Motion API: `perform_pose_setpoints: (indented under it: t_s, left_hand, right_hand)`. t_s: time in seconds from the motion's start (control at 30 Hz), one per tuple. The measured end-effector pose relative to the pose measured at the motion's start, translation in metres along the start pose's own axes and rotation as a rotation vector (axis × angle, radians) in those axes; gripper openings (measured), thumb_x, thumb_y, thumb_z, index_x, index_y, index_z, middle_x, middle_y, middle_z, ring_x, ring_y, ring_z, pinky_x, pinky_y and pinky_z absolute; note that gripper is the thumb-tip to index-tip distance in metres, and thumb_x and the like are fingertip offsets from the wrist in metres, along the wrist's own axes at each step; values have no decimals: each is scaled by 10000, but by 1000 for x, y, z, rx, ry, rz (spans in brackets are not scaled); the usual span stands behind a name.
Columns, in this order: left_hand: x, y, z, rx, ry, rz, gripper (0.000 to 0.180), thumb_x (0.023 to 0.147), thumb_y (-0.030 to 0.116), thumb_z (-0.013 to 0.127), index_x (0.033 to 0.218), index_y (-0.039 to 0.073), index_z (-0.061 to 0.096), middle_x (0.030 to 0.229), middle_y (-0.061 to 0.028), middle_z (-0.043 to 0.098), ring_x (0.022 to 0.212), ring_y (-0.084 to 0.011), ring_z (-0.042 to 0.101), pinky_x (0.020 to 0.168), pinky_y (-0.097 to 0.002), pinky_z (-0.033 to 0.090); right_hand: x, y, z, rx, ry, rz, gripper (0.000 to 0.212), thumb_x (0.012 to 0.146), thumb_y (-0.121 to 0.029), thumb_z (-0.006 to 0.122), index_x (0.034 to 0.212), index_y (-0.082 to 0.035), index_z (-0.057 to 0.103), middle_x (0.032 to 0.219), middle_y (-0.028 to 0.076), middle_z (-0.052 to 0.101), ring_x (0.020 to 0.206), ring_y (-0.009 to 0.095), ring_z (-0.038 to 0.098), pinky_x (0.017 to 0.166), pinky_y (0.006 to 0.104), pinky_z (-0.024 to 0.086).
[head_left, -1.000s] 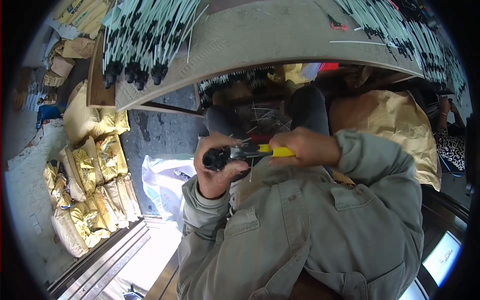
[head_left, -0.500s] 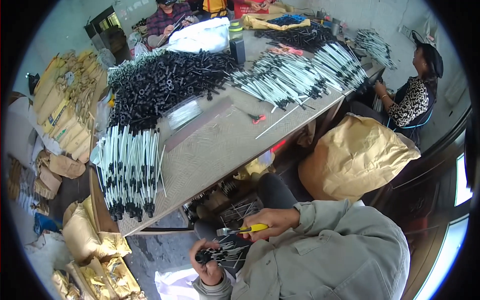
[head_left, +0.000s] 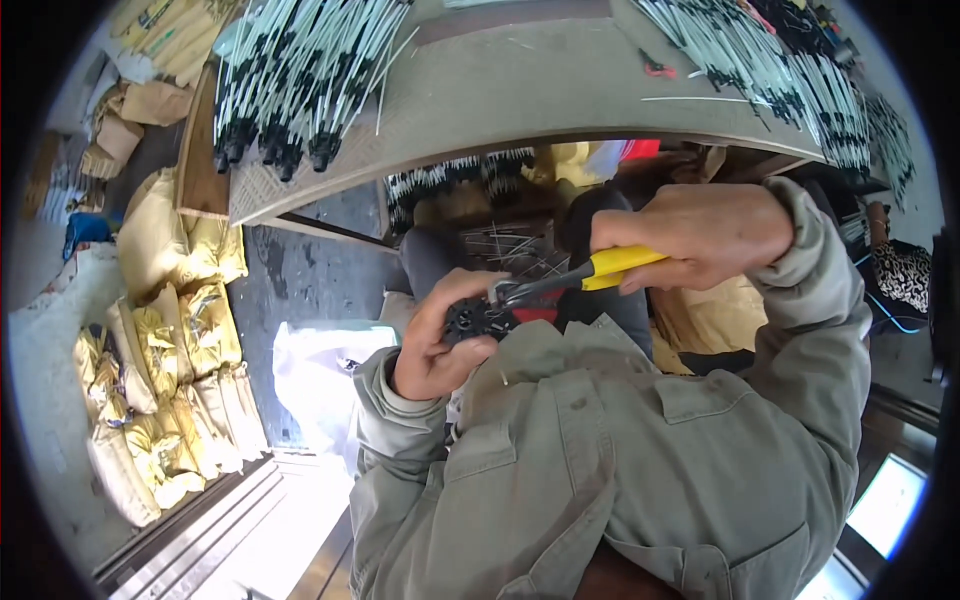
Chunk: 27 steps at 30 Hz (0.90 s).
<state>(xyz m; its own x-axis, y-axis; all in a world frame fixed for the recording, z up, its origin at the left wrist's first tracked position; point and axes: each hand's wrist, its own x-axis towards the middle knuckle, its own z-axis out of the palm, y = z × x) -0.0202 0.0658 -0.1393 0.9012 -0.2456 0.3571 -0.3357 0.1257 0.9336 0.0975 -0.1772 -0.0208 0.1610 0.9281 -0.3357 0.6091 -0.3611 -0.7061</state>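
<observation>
Pliers (head_left: 592,272), yellow-handled, were gripped in the closed right hand (head_left: 700,235), jaws at black plastic parts (head_left: 472,322) | left hand (head_left: 430,340) curled round those same parts | worktop (head_left: 510,95) ahead of both hands bore white-and-black rods (head_left: 300,80).

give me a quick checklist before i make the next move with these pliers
1. Left hand gripping the black parts: ok
2. Right hand around the handles of the yellow-handled pliers: ok
3. Pliers' tip up at the black parts: ok
4. Left fingertips well away from that tip: not ok, one looks right beside it
5. Jaws closed on something: cannot tell, too small
</observation>
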Motion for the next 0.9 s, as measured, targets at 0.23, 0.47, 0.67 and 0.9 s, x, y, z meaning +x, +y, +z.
perform_pose_setpoints:
  t_s: [0.23,0.47,0.67,0.9]
  left_hand:
    - [-1,-6,-2,47,-84,12,515,837,344,587,1143,-29,408,1048,-153,519,927,-189,506,828,-299,380]
    - [-2,-9,-5,78,-61,-22,518,849,345,569,1154,-34,393,1057,-154,510,934,-180,500,821,-285,380]
    - [2,-16,6,286,347,-24,798,691,393,726,1229,-54,341,982,-147,551,889,-182,546,799,-282,409]
    - [10,-29,35,349,601,95,921,538,218,850,1266,0,328,1001,-146,544,826,-197,584,763,-297,478]
  right_hand:
    - [6,-6,-11,-121,-23,-13,266,857,-161,541,1062,-88,388,656,128,543,570,352,524,488,425,366]
    - [20,3,-1,-99,-43,27,282,843,-161,560,1054,-84,391,655,138,530,576,355,531,489,429,372]
    - [41,43,56,70,485,33,344,780,-187,653,1030,-61,454,754,162,543,643,359,566,526,357,430]
    - [37,153,-11,-1036,929,526,339,821,-364,574,1020,-110,468,923,85,615,716,301,620,519,374,484]
